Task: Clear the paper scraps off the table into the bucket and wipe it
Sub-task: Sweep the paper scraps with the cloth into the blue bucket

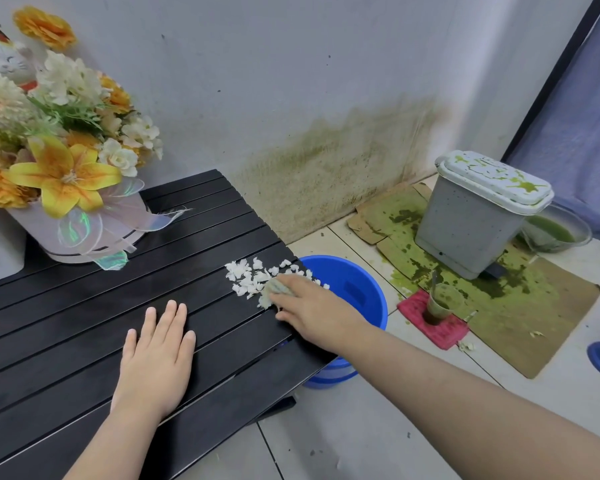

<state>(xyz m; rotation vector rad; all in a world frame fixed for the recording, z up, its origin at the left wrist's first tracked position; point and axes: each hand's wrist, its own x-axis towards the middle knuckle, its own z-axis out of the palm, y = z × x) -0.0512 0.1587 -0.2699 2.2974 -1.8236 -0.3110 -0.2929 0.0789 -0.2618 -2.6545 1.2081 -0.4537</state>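
Several white paper scraps [248,277] lie in a heap near the right edge of the black slatted table [84,306]. My right hand [312,310] grips a small pale cloth [276,287] that touches the heap's right side. My left hand [158,355] rests flat on the table, fingers straight, to the left of the heap. A blue bucket [354,289] stands on the floor right under the table's right edge, below the scraps; the table and my right arm hide part of it.
A bouquet of yellow and white flowers [63,161] in a white box sits at the table's back left, with a cat figurine [0,57] behind it. On the floor to the right stand a grey pedal bin [478,220], green-stained cardboard [520,306], and a cup [440,303] on a pink cloth.
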